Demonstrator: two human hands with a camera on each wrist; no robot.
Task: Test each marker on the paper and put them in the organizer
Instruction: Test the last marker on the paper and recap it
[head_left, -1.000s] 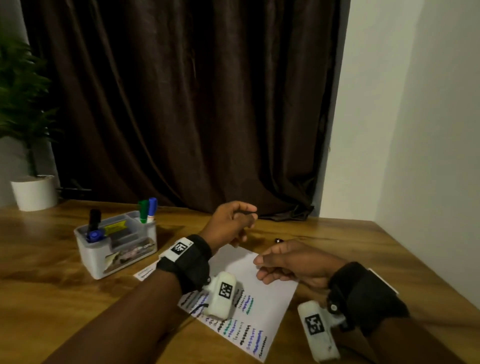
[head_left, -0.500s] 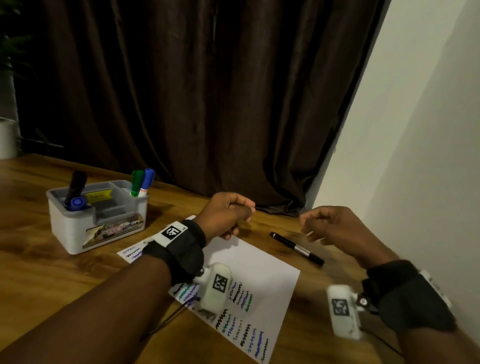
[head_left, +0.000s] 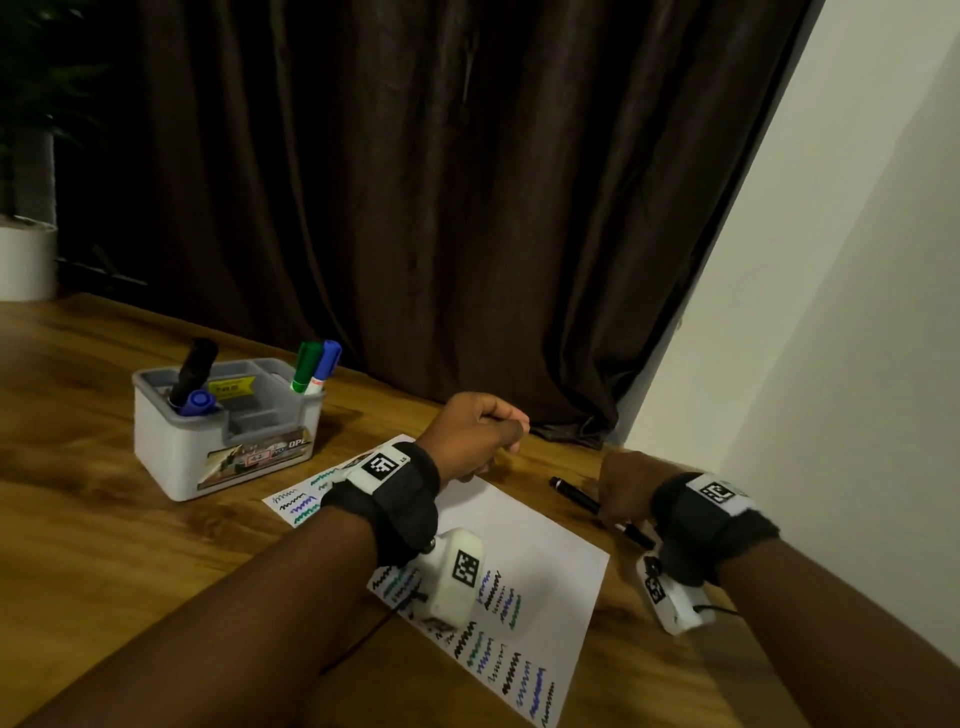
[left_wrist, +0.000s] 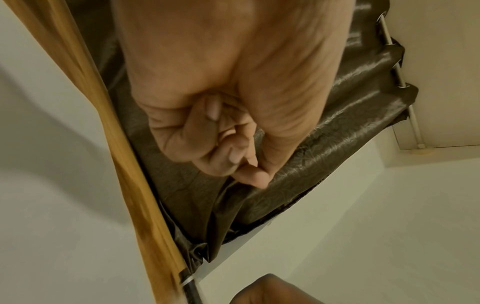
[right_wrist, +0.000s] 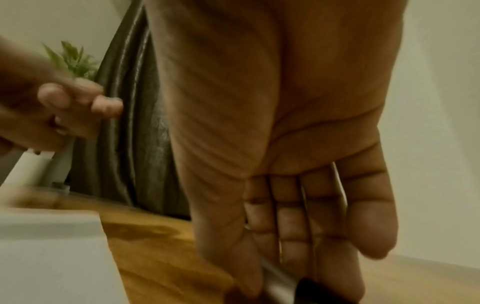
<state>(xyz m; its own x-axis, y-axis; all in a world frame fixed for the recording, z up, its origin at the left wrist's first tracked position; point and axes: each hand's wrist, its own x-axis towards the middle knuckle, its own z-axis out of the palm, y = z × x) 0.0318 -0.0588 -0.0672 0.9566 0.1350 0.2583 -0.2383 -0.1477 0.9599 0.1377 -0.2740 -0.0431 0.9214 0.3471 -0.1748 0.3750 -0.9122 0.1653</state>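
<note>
Since the slim black marker (head_left: 576, 496) lies diagonally under it, right hand (head_left: 623, 488) is closest, grip unclear. Empty fist for the left hand (head_left: 470, 436).

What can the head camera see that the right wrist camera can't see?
Only the head camera shows the organizer with its markers and the squiggles on the paper. Only the right wrist camera shows the palm of the right hand and its fingers touching the black marker. Both show that marker, the table, the curtain and the left hand.
</note>
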